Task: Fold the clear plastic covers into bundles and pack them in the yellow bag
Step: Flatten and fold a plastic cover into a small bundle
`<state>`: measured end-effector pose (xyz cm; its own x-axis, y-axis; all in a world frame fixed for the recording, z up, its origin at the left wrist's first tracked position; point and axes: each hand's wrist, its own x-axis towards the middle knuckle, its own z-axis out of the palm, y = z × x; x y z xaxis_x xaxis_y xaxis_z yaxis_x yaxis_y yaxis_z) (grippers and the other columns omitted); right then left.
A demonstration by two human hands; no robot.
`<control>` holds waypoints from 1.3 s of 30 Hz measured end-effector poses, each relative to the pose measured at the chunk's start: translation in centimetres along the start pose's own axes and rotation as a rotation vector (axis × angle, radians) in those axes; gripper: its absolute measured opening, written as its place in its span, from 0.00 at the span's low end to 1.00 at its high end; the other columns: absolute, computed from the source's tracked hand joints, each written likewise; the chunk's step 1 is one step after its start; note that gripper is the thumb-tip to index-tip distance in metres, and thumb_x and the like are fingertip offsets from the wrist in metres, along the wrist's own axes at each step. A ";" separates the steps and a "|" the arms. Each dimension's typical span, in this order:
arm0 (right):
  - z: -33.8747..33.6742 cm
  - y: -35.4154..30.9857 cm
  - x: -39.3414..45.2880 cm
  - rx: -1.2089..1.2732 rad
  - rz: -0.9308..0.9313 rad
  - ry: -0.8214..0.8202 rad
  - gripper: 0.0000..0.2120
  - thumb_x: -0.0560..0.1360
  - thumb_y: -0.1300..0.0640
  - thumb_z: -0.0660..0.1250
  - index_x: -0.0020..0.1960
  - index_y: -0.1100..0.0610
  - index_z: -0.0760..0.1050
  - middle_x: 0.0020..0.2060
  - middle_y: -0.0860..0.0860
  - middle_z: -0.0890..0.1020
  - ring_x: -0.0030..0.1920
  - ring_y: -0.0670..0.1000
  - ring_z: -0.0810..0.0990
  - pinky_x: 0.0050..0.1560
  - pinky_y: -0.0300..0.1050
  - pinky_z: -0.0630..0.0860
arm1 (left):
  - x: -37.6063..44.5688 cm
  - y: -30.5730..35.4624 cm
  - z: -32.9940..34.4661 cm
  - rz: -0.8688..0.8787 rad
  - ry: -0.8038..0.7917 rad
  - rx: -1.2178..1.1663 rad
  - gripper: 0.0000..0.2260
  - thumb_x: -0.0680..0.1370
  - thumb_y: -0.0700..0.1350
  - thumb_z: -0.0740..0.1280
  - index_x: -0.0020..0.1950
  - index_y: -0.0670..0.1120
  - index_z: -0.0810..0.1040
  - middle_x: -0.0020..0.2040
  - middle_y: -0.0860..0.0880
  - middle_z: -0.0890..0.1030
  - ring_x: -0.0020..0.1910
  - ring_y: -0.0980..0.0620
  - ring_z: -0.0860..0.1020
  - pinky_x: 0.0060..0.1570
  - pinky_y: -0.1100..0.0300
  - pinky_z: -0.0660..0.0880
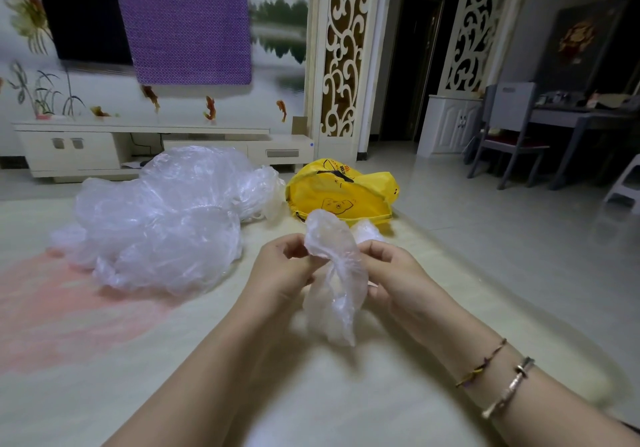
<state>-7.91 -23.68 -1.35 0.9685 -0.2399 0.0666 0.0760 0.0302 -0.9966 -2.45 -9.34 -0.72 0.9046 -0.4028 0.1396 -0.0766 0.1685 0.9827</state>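
Cover in hand: one clear plastic cover (332,273) is held up between both hands above the floor, gathered at its middle, with a loose flap above and a crumpled tail hanging below.
Left hand (284,266): its grip is pinched on the cover's left edge, fingers curled round the film.
Right hand (391,273): its grip is clamped on the right edge, level with the other.
Handling: thin film, likely very light, limp and slippery; it will probably spring open unless twisted or tucked. Best taken at the gathered waist, not the loose ends.
Small bundle (367,232): lies on the floor just beside the bag's near edge.
Yellow bag (339,194): slumped on the floor beyond the hands.
Remaining pile (166,218): loose clear covers heaped on the floor to the left, near the bag.
Progress: much seems left to fold.
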 end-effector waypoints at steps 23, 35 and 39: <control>-1.6 -1.2 0.7 -0.400 -0.266 0.171 0.10 0.78 0.55 0.65 0.43 0.61 0.78 0.35 0.51 0.76 0.33 0.42 0.72 0.31 0.33 0.69 | 0.1 -0.2 -0.4 -0.211 -0.242 -0.008 0.06 0.76 0.44 0.69 0.47 0.42 0.80 0.38 0.47 0.80 0.31 0.53 0.77 0.40 0.57 0.77; -2.4 0.0 0.4 -0.301 0.058 0.162 0.09 0.79 0.59 0.63 0.40 0.57 0.75 0.38 0.55 0.76 0.35 0.49 0.73 0.32 0.39 0.67 | 1.2 -1.0 -0.8 0.368 0.307 0.362 0.12 0.80 0.50 0.62 0.40 0.45 0.70 0.30 0.49 0.72 0.29 0.50 0.70 0.32 0.52 0.69; -2.9 -0.1 1.2 -0.307 -0.023 0.328 0.11 0.77 0.56 0.66 0.37 0.55 0.80 0.36 0.56 0.80 0.36 0.54 0.76 0.37 0.45 0.71 | 1.0 -1.1 -0.8 0.234 0.318 0.530 0.17 0.81 0.53 0.58 0.38 0.44 0.67 0.31 0.48 0.72 0.29 0.48 0.72 0.32 0.53 0.69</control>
<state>-7.41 -26.82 -1.29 0.8371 -0.5338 0.1197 -0.0254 -0.2565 -0.9662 -1.12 -9.23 -1.74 0.9127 -0.1098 0.3935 -0.4083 -0.2789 0.8692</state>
